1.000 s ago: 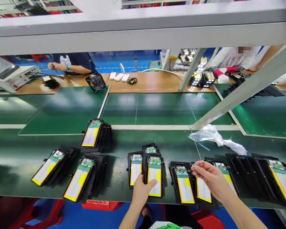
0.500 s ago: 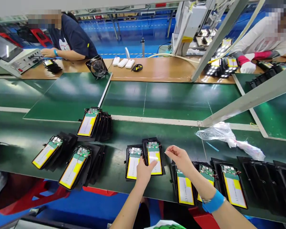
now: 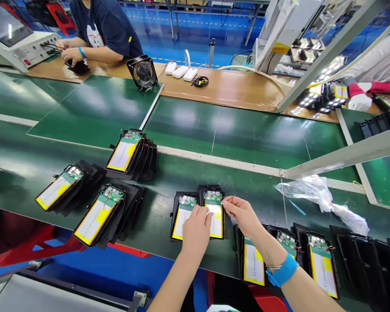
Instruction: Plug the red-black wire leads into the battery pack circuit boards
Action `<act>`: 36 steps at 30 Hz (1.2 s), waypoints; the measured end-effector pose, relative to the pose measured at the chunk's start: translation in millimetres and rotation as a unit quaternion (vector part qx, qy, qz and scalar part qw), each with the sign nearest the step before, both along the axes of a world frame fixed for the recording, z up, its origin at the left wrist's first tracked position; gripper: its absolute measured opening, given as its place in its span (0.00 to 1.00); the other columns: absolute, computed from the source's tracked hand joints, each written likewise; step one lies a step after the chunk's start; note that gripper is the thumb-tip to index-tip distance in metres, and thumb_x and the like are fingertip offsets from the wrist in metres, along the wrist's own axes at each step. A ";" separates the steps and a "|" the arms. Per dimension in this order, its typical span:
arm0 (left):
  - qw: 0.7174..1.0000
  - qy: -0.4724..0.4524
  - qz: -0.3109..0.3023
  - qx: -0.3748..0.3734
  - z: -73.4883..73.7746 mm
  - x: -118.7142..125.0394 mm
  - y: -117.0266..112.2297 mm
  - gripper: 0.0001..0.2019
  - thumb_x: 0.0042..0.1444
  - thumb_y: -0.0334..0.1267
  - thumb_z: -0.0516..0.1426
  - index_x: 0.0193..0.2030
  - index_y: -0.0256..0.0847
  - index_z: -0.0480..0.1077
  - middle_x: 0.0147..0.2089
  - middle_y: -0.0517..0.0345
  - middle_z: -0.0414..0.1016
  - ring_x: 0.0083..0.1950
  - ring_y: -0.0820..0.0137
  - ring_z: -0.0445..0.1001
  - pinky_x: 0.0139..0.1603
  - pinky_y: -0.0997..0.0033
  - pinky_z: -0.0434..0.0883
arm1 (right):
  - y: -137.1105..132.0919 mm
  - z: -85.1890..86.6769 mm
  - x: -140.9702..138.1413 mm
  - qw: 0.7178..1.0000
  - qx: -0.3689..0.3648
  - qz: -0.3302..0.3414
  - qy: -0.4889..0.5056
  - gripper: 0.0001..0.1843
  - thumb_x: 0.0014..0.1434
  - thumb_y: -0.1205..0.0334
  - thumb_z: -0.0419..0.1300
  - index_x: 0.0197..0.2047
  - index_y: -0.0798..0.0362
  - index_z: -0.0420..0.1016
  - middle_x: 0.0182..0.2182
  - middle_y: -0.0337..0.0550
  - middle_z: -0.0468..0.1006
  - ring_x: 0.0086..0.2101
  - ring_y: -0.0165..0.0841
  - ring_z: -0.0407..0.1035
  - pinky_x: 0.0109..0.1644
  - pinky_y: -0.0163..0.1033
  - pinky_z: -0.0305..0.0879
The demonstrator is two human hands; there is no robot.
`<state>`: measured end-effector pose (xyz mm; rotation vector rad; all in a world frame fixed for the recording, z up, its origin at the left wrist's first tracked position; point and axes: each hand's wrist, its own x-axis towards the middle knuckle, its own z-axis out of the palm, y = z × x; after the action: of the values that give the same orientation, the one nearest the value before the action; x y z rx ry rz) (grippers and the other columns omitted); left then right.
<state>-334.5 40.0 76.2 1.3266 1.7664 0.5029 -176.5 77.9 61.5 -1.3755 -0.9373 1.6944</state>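
Observation:
My left hand [image 3: 196, 229] lies on a black tray with a silver and yellow battery pack [image 3: 215, 213] at the near edge of the green belt, fingers pressing down on the pack. My right hand [image 3: 242, 213] is pinched on a thin wire [image 3: 226, 199] at the green circuit board [image 3: 212, 196] on top of that pack. A second pack [image 3: 181, 214] lies just left of it. Below my right wrist, with its blue band, lie more packs in trays [image 3: 253, 264].
Stacks of black trays with packs [image 3: 130, 154] [image 3: 56, 189] [image 3: 99, 212] sit left on the belt [image 3: 214, 173]. A crumpled plastic bag [image 3: 315, 193] lies right. Across the belt are a small fan [image 3: 142, 73], white cases [image 3: 180, 71], a tester [image 3: 17, 43] and two other people at work.
My right hand moved left from the right-hand packs to the pack under my left hand and pinched its wire. The view tilted downward.

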 end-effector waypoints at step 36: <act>0.990 0.092 -0.104 0.034 -35.8 1.7 -23.6 0.22 0.61 0.39 0.52 0.62 0.56 0.59 0.38 0.64 0.77 0.34 0.69 0.73 0.28 0.71 0.57 | 20.4 -27.0 -9.6 0.707 0.365 0.228 -0.561 0.08 0.64 0.64 0.51 0.34 0.53 0.69 0.31 0.40 0.73 0.31 0.32 0.66 0.36 0.37 0.57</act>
<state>-332.8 16.3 40.4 1.6284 1.7451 0.3348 -186.1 98.3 34.4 -1.5663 -2.4562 0.3474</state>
